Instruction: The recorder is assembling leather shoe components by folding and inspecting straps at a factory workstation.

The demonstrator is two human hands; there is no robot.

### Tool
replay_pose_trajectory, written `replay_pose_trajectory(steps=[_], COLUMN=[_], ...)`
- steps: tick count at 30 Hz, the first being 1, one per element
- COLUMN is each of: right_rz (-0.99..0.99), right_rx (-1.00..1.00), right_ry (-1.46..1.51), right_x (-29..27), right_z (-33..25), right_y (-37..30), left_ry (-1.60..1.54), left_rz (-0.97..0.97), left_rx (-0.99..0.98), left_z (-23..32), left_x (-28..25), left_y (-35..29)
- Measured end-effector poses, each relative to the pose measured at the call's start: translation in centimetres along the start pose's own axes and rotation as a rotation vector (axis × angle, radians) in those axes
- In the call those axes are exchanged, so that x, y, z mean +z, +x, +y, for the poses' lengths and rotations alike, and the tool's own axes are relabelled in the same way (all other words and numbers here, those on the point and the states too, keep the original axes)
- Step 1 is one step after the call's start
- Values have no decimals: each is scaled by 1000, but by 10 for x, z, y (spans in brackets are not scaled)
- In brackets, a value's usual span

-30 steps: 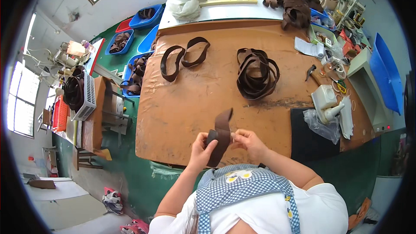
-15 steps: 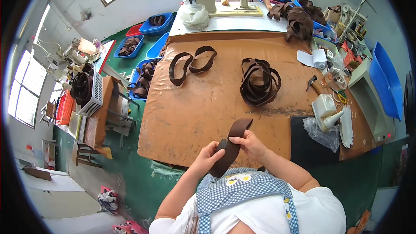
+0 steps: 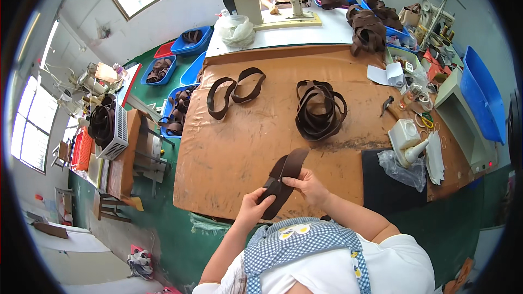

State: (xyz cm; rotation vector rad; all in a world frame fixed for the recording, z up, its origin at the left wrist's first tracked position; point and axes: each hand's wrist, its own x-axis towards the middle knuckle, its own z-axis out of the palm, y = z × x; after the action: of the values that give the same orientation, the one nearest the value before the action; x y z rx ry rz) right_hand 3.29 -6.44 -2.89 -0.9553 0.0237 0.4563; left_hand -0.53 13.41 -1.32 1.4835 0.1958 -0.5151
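Note:
A dark brown strap [image 3: 295,164] is bent over on itself above the table's front edge. My left hand [image 3: 254,207] pinches its lower left part, thumb on top. Gripping the right edge with thumb and fingers is my right hand [image 3: 308,186]. Two overlapping lengths of the strap show between the hands, and its upper end points away from me. Beyond them lies a heap of coiled dark brown straps [image 3: 320,113]. Two loose strap loops [image 3: 222,99] rest side by side farther left on the table.
The brown-covered table [image 3: 234,158] carries a black mat [image 3: 381,185], a white glue bottle [image 3: 412,152], a hammer [image 3: 388,103] and scissors [image 3: 426,120] on the right. Across stands a sewing machine [image 3: 245,0] with a person behind it. Blue baskets [image 3: 160,71] of straps sit at left.
Both hands have shifted slightly left with the strap. The strap's far part has folded over, so two lengths now lie together between my hands.

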Motion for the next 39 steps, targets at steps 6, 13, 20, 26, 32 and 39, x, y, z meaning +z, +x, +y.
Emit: replay_pose_trajectory(steps=[6, 13, 20, 26, 32, 39], right_rz=[-148, 284, 236, 168, 121, 102], right_rx=[71, -173, -213, 50, 151, 796], right_ry=[72, -316, -345, -229, -215, -137], right_x=[4, 17, 10, 8, -7, -54], right_z=[-8, -8, 3, -5, 1, -3], right_y=[-3, 4, 10, 1, -25, -79], left_ry=[69, 426, 1035, 1093, 838, 614], left_rz=[83, 375, 335, 291, 172, -48], left_rx=[144, 589, 1048, 971, 751, 287], left_z=[-4, 22, 24, 17, 24, 17], left_x=[2, 26, 22, 18, 24, 22], left_y=[9, 6, -5, -11, -25, -22])
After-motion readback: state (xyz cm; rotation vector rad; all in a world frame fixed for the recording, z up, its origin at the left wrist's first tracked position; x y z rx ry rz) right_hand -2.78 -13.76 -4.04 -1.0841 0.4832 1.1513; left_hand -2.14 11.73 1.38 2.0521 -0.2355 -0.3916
